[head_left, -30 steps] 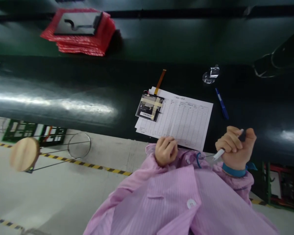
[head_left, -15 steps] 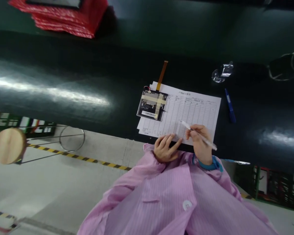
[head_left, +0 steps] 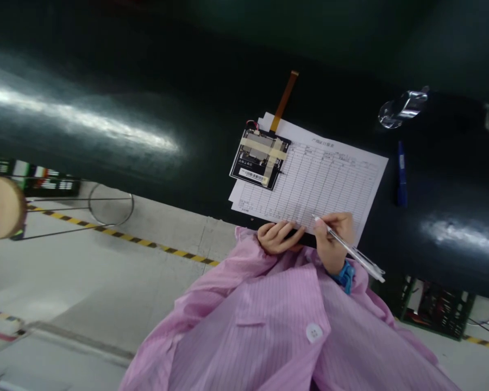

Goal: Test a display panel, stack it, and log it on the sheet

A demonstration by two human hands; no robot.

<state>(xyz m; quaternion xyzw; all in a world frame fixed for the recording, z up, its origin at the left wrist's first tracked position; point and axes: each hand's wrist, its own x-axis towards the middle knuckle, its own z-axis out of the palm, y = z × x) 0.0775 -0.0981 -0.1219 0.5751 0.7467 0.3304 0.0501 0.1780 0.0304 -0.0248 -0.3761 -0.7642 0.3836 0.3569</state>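
Observation:
My right hand [head_left: 333, 241] is closed on a white and clear pen [head_left: 356, 254], whose tip points at the lower part of a printed form [head_left: 330, 179]. The form is a table grid with a heading along its top, lying on another sheet. My left hand [head_left: 280, 237] lies with fingers stretched over the near table edge, its fingertips by the form's lower border. On the form's left side rests a black display module [head_left: 261, 157] with tan tape strips, a barcode label and an orange ribbon cable [head_left: 284, 100] reaching away from me.
A blue marker [head_left: 401, 174] lies right of the form. Behind it is a shiny tape dispenser-like object [head_left: 405, 108]. The dark table [head_left: 126, 163] spans the view. At left a round wooden stool seat [head_left: 2, 207] stands below the edge; green racks [head_left: 436, 309] hang low at right.
The view has shifted, and the red packages at the back left have left it. My right hand has tilted the pen more steeply; its tip stays near the form's lower rows.

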